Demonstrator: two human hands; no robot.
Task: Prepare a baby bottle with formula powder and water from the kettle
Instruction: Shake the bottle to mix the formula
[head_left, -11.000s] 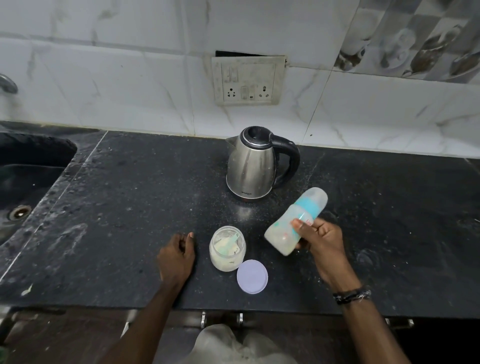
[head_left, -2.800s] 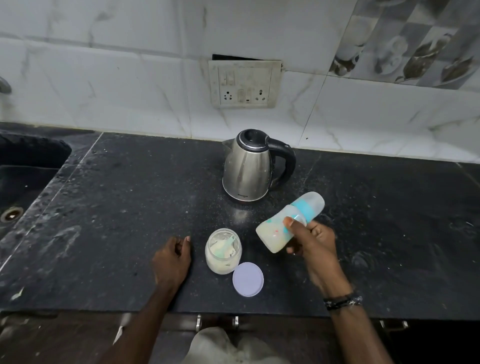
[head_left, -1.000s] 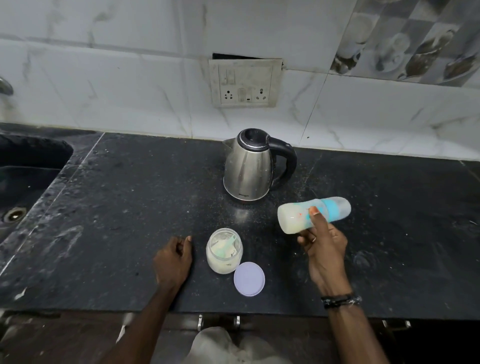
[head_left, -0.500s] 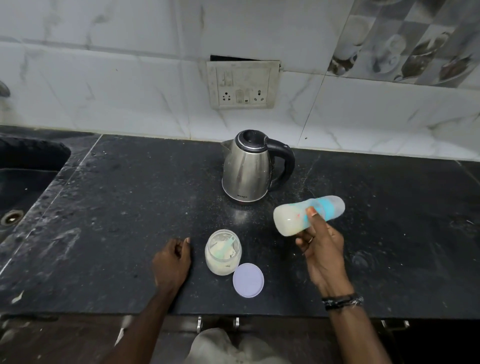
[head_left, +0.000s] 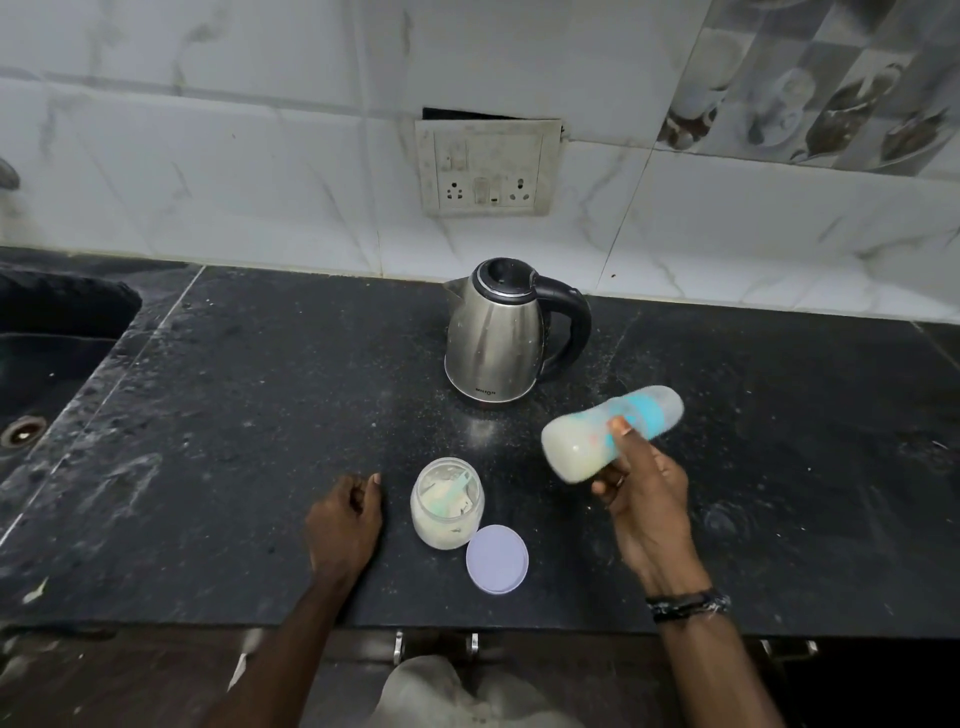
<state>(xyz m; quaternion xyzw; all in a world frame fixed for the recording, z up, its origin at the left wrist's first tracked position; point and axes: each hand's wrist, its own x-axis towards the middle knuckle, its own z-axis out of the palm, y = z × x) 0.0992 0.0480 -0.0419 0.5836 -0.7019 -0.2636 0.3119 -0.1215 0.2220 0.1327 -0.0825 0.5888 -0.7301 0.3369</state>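
A black speckled stone counter (head_left: 260, 415) runs along a wall of white marbled tiles (head_left: 208, 182), dusted with pale powder around the kettle (head_left: 493, 332). A dark sink (head_left: 47, 374) is sunk into its left end. A grimy socket plate (head_left: 488, 169) with 2 sockets sits on the wall above the kettle, and patterned tiles (head_left: 831, 88) fill the upper right corner.

The steel kettle stands upright near the wall, black handle to the right. Nearer the front edge stands an open jar (head_left: 447, 504) of formula powder with a scoop inside, and its lilac lid (head_left: 497, 558) lies flat just beside it.

The right hand (head_left: 644, 499) grips the baby bottle (head_left: 608, 439), fingers curled round its middle, holding it off the counter almost on its side, milky base to the left, capped end to the right. The left hand (head_left: 343, 519) rests on the counter left of the jar, fingers loosely curled, holding nothing.

2.8 seconds ago the bottle tilted more steeply, cap up; since then it has swung flatter. The left hand, jar, lid and kettle have stayed put.
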